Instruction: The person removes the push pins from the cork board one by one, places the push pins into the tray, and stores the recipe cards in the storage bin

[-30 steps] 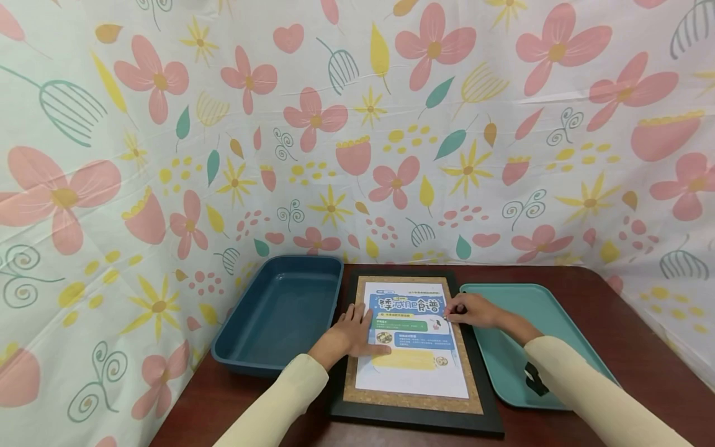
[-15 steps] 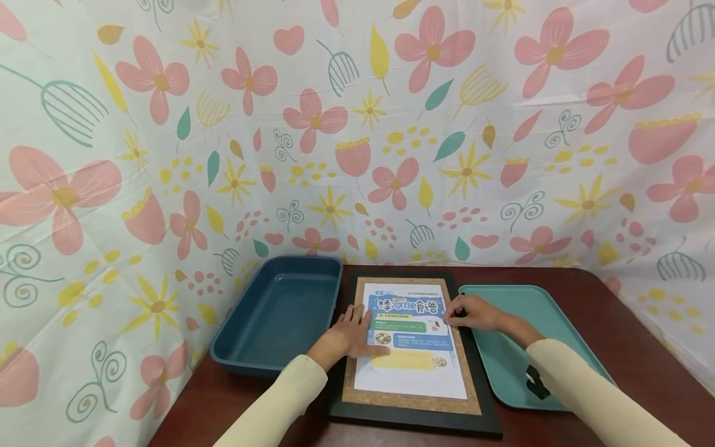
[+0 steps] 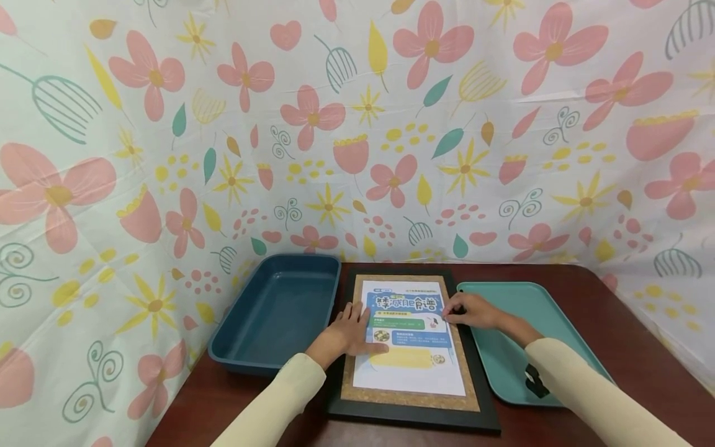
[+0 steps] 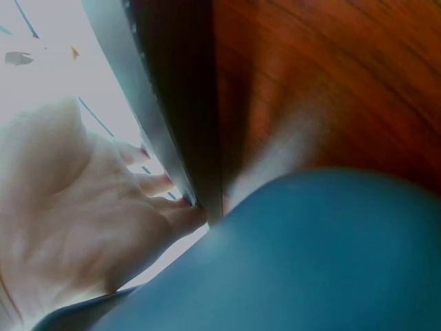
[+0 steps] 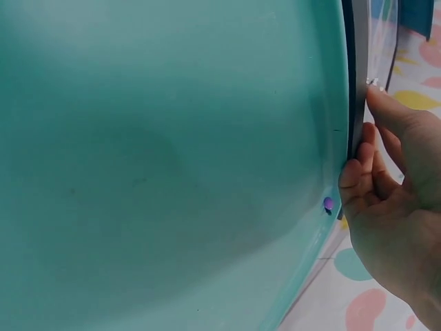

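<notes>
A printed sheet (image 3: 410,379) lies on a cork board (image 3: 413,400) with a black frame. Over the sheet's left edge my left hand (image 3: 352,332) rests flat, fingers spread and thumb stretched across the page. In the left wrist view that hand (image 4: 89,200) lies beside the frame's edge. At the sheet's right edge my right hand (image 3: 469,310) has its thumb and fingertips together, fingers bent. The right wrist view shows a small clear push pin (image 5: 373,82) at the thumb tip of this hand (image 5: 400,186); the fingers partly hide it.
Left of the board stands a deep dark-blue tray (image 3: 274,310). On the right lies a shallow teal tray (image 3: 508,347), its lower part under my right forearm. A purple push pin (image 5: 328,203) sits inside the teal tray near its rim. A flowered cloth (image 3: 357,155) hangs behind the table.
The view shifts slightly. Both hands keep their places on the sheet, with only a slight movement of the right fingertips.
</notes>
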A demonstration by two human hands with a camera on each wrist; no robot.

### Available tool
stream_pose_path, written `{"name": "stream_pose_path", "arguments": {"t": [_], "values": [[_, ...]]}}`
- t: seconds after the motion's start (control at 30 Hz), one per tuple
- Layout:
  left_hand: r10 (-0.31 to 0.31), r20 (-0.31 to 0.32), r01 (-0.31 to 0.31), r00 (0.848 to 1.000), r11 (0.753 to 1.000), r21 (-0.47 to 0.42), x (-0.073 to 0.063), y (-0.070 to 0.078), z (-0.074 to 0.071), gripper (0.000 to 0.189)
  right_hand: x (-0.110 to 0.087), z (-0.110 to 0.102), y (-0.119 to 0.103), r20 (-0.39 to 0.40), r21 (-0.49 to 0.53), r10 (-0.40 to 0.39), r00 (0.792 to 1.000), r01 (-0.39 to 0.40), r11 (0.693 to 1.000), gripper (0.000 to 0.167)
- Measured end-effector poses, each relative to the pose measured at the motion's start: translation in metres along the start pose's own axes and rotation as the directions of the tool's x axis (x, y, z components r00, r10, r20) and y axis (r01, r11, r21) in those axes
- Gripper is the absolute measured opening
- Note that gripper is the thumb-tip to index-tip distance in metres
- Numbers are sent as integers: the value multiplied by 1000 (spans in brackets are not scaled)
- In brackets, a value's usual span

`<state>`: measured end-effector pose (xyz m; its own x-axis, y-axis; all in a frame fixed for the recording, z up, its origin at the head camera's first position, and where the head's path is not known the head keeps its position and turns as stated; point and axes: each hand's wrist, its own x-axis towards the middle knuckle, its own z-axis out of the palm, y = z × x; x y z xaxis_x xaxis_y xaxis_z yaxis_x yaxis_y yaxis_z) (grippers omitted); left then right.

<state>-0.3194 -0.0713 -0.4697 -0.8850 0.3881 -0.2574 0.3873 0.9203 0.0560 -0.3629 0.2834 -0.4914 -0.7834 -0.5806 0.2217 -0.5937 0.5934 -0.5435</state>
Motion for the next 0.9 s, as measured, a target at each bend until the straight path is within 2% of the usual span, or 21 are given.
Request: {"name": "stream_pose_path", "arguments": {"t": [0.43, 0.9], "values": [[-3, -5, 3, 1000, 1000, 0, -1, 0, 0, 111, -1, 2, 4, -43, -5, -16, 999, 16, 1000, 5], [-1, -4, 1, 1000, 1000, -10, -2, -1, 0, 111, 1, -8, -1, -26, -32, 14, 1000, -15, 999, 5]]}}
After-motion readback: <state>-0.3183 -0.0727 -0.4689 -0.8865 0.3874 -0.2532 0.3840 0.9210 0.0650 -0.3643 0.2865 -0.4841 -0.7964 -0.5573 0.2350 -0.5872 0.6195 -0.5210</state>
